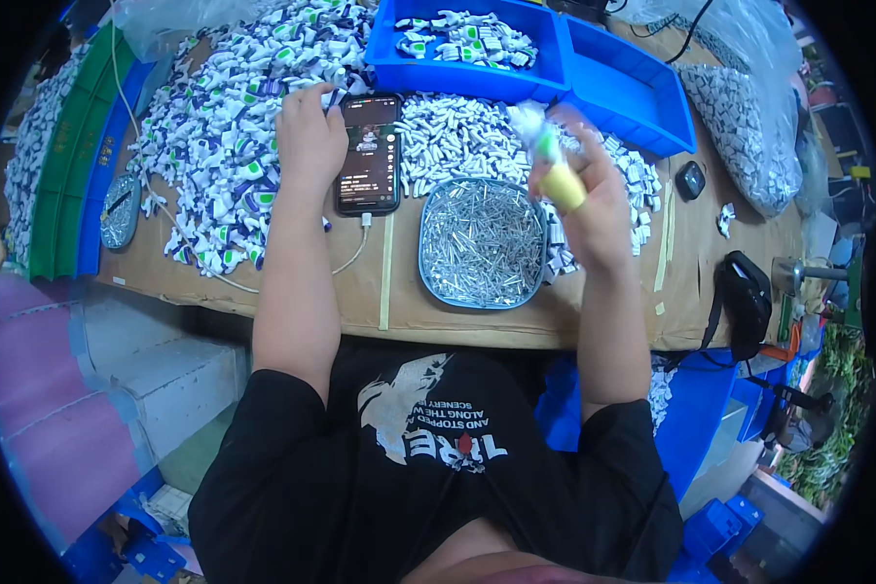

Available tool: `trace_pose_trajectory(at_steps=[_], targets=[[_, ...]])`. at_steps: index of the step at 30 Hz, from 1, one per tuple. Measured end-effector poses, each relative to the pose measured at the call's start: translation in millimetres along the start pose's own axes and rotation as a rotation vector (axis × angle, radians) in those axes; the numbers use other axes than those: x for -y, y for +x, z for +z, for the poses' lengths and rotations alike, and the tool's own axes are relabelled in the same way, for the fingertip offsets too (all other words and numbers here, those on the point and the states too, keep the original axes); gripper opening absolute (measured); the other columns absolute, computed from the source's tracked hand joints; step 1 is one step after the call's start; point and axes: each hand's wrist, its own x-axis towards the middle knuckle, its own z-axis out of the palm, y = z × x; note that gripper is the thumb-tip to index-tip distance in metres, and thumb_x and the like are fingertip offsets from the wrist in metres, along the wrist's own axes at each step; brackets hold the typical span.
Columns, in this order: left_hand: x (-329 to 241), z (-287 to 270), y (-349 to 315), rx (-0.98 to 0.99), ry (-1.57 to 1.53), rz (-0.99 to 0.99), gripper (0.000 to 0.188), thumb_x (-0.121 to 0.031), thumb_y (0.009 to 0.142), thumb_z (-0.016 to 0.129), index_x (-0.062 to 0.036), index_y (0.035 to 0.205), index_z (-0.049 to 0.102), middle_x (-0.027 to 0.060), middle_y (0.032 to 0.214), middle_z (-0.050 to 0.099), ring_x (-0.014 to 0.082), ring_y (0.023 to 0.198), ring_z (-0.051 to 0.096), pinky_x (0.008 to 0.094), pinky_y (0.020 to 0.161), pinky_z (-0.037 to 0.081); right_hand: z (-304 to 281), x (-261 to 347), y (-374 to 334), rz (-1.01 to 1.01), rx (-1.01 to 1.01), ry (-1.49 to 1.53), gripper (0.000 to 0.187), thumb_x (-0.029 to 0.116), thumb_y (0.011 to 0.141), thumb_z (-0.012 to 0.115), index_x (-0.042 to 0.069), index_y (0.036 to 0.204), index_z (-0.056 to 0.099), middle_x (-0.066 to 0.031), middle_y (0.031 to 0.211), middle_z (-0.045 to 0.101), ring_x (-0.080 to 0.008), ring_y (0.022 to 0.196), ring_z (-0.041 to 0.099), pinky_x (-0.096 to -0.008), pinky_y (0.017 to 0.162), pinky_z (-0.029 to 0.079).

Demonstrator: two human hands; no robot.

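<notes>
My left hand (311,141) is curled over the near edge of a large heap of white, purple and green plastic toy parts (229,146), just left of a phone (369,156). A dark bit shows by its fingertips; what they pinch is unclear. Raised above the right side of the table, my right hand (599,200) grips a white-and-green plastic toy part (545,146), smeared by motion. Yellow tape (563,187) wraps one of its digits. Below and left of this hand sits a blue-rimmed tray (422,255) of metal pins or screws (482,243).
Small white parts (448,141) lie behind the tray. Blue bins (467,78) stand at the back, one holding toy parts. A bulging clear bag (740,136) and a black pouch (745,302) are at the right. A white cable (365,229) runs from the phone across the table.
</notes>
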Motion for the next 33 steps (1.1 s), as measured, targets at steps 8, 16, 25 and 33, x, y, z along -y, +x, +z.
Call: trace_pose_trajectory(at_steps=[8,16,25,33], targets=[[11,1,-2,0.151,-0.012,-0.077,0.036,-0.003,0.082,0.056,-0.0068,0.119,0.059,0.0192,0.123,0.052,0.0354,0.107,0.055,0.0417,0.091,0.045,24,32,-6,-0.066,0.456,-0.853,0.045,0.000,0.076,0.069,0.006,0.119,0.058,-0.0110,0.116,0.062,-0.0220,0.098,0.058,-0.0362,0.079,0.048],[6,-2,4,0.103,0.013,-0.164,0.017,-0.010,0.083,0.062,-0.0062,0.099,0.067,0.0153,0.097,0.062,0.0327,0.092,0.061,0.0400,0.082,0.048,38,0,-36,-0.227,0.675,-1.416,0.040,-0.003,0.066,0.060,0.011,0.103,0.068,-0.0041,0.099,0.061,-0.0232,0.097,0.052,-0.0346,0.085,0.040],[-37,-15,0,-0.152,-0.531,-0.164,0.015,-0.015,0.088,0.063,-0.0016,0.093,0.065,0.0106,0.083,0.064,0.0204,0.071,0.062,0.0309,0.068,0.050,31,-13,-31,-0.289,0.669,-1.363,0.026,-0.001,0.069,0.061,0.012,0.091,0.068,-0.0020,0.090,0.059,-0.0214,0.093,0.054,-0.0354,0.081,0.038],[-118,0,-55,0.423,-1.544,-0.327,0.013,-0.003,0.089,0.061,0.0013,0.099,0.055,0.0073,0.091,0.062,0.0116,0.081,0.062,0.0259,0.075,0.051,26,-14,-24,-0.406,0.557,-1.046,0.030,-0.009,0.066,0.061,0.006,0.093,0.063,-0.0073,0.088,0.060,-0.0257,0.090,0.056,-0.0344,0.081,0.045]])
